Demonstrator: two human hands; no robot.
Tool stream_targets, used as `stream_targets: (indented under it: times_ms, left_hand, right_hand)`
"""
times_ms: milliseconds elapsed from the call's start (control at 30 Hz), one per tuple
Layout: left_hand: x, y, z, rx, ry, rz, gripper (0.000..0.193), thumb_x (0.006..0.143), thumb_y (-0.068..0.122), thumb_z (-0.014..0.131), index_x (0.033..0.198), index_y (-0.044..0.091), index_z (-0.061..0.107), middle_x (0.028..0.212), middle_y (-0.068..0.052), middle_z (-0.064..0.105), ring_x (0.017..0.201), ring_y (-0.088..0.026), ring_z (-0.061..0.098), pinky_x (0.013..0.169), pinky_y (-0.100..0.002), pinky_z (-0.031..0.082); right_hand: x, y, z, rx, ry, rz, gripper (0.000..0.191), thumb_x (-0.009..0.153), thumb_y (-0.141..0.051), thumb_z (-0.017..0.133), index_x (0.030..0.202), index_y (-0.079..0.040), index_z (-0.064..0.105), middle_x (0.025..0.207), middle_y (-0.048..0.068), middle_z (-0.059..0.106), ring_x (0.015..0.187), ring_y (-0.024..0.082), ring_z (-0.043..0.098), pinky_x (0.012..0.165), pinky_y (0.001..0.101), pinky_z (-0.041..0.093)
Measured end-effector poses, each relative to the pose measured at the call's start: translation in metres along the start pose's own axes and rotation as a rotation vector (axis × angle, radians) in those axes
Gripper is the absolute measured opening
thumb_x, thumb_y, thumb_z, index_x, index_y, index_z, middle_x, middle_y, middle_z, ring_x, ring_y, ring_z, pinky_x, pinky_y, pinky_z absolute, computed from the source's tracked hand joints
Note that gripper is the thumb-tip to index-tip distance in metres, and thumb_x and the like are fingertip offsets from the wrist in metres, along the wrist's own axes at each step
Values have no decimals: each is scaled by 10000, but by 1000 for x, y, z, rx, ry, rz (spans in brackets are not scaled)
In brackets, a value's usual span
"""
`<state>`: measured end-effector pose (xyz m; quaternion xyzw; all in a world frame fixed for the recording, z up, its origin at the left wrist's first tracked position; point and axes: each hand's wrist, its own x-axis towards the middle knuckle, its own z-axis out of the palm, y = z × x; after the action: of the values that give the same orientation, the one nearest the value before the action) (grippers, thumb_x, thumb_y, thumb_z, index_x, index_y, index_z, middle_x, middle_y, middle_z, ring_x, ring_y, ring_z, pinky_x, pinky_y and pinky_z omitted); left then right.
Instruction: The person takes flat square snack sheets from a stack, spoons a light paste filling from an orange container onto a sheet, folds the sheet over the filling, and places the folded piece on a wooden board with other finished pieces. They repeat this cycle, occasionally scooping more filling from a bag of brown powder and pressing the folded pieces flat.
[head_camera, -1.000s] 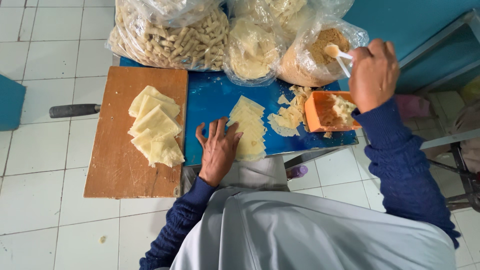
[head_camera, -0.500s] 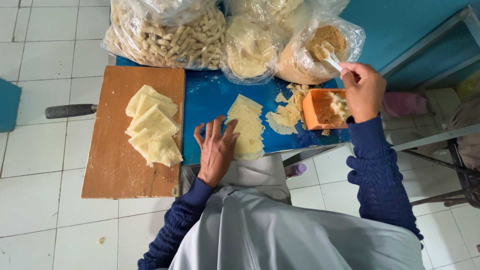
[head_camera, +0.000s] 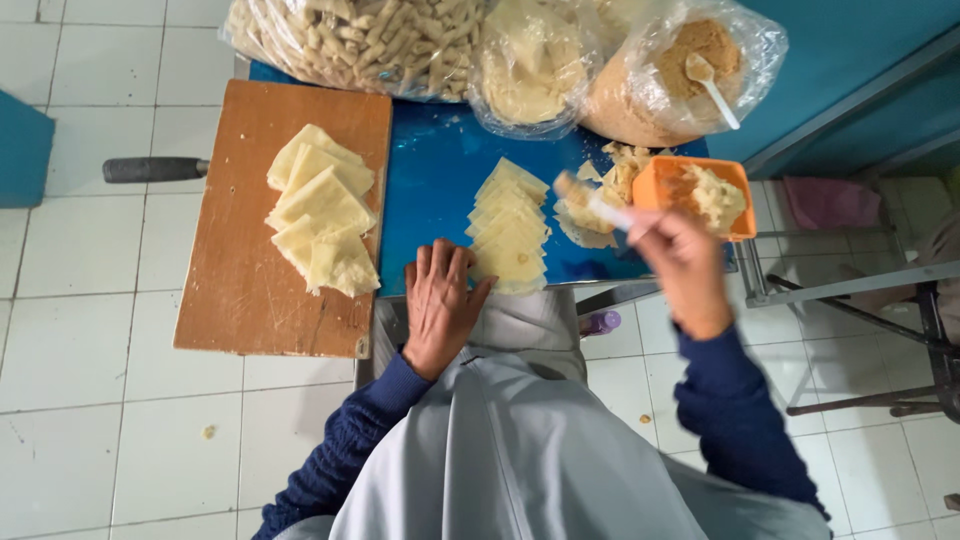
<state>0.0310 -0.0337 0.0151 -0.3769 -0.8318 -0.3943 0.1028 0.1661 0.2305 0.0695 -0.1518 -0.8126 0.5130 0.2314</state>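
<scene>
Our right hand (head_camera: 685, 265) has its grip clenched on a loaded spoon (head_camera: 590, 200); our left hand (head_camera: 440, 305) rests released, flat on the blue tabletop (head_camera: 430, 190) beside the wrapper stack (head_camera: 510, 230).

- The blue tabletop (head_camera: 430, 190) lies bare between the wooden board (head_camera: 240, 300) and the row of dough sheets (head_camera: 510, 225); a hand could pass there.
- Three plastic bags (head_camera: 400, 40) wall off the far edge.
- The orange tub (head_camera: 700, 195) and loose dough scraps (head_camera: 610, 180) crowd the right end.
- The left hand (head_camera: 440, 305) covers the near edge.
</scene>
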Motion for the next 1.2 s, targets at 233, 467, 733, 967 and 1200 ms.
stream_targets:
  times_ms: [233, 467, 733, 967, 1200]
  left_hand:
    - [-5, 2, 4, -26, 51, -47, 261, 840, 159, 772, 981, 77, 568, 1029, -109, 516, 978, -325, 500, 809, -463, 370]
    - [-5, 5, 8, -143, 65, -19, 182, 867, 51, 714, 935, 56, 544, 933, -107, 529, 888, -324, 513, 767, -434, 387]
    - [-3, 7, 10, -357, 76, -9, 152, 895, -50, 659, 939, 29, 536, 904, -119, 556, 805, -326, 587, 684, -407, 481]
    - [-2, 4, 6, -524, -36, -7, 208, 879, -38, 690, 1028, 11, 554, 996, -123, 598, 855, -301, 661, 742, -373, 550]
    - [-2, -10, -7, -351, -167, 261, 420, 850, 59, 766, 1216, -20, 576, 1130, -162, 608, 1045, -360, 581, 898, -428, 503]
  right_hand:
    - [-47, -3, 56, -342, -57, -72, 205, 967, -31, 686, 1151, -76, 763, 847, 58, 612, 738, 159, 591, 670, 278, 468]
    - [-57, -13, 60, -753, -19, -610, 400, 838, 93, 701, 1213, -41, 732, 907, 83, 541, 848, 274, 556, 758, 385, 484]
    - [-63, 1, 58, -840, 20, -772, 443, 808, 116, 704, 1217, -50, 747, 908, 59, 515, 814, 260, 528, 762, 386, 487]
    - [-59, -4, 52, -754, 65, -682, 422, 875, 96, 684, 1244, -99, 744, 923, 49, 569, 866, 261, 567, 793, 392, 490]
    - [13, -16, -53, -998, 400, -462, 146, 1115, -21, 630, 1231, -11, 719, 991, 125, 555, 967, 285, 565, 821, 414, 457]
